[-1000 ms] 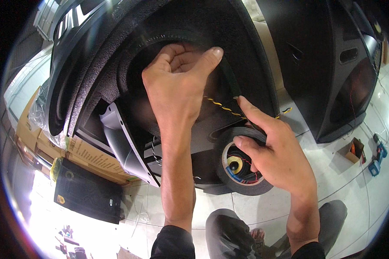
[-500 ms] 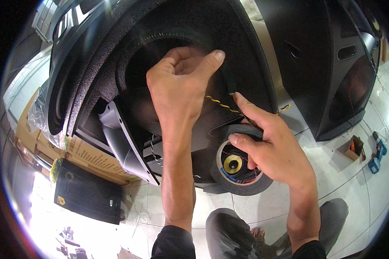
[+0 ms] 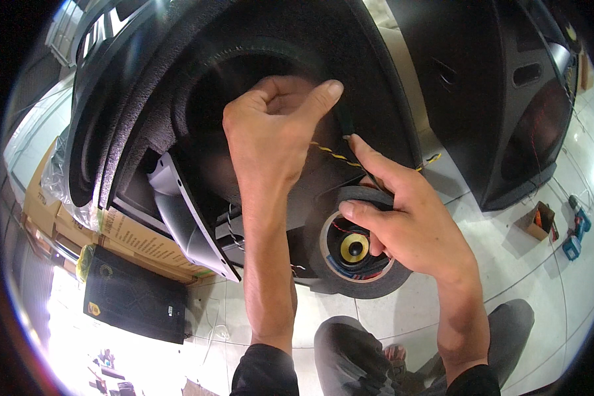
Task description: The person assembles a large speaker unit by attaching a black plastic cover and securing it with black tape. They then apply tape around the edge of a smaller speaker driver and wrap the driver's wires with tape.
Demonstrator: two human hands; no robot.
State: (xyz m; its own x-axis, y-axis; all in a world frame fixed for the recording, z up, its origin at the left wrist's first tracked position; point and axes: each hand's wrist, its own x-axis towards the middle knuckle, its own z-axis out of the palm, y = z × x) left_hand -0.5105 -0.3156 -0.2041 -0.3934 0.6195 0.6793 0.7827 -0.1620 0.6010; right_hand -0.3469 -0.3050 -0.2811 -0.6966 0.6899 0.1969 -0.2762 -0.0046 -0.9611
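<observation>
My left hand [image 3: 270, 129] is over the round opening of a black speaker cabinet [image 3: 376, 86], with fingers curled and thumb stretched toward the opening's right rim. Whatever those fingers hold, if anything, is hidden. My right hand [image 3: 412, 218] grips a wide roll of black tape [image 3: 383, 287], thumb across its side and index finger pointing to the rim. A dark strip seems to run from that fingertip up along the rim. Through the roll's core a small yellow-and-black speaker cone [image 3: 355, 248] shows. A twisted yellow-and-black wire [image 3: 336, 156] passes between my hands.
A silver-grey curved panel [image 3: 178, 211] leans out of the cabinet's left side. Another black speaker cabinet [image 3: 465, 99] stands at the right. Beyond it on the tiled floor are a small open box [image 3: 540, 221] and a blue cordless drill [image 3: 577, 231]. Cardboard boxes [image 3: 138, 241] lie left.
My right hand and the tape roll have shifted slightly left and up along the rim. My left hand has hardly moved.
</observation>
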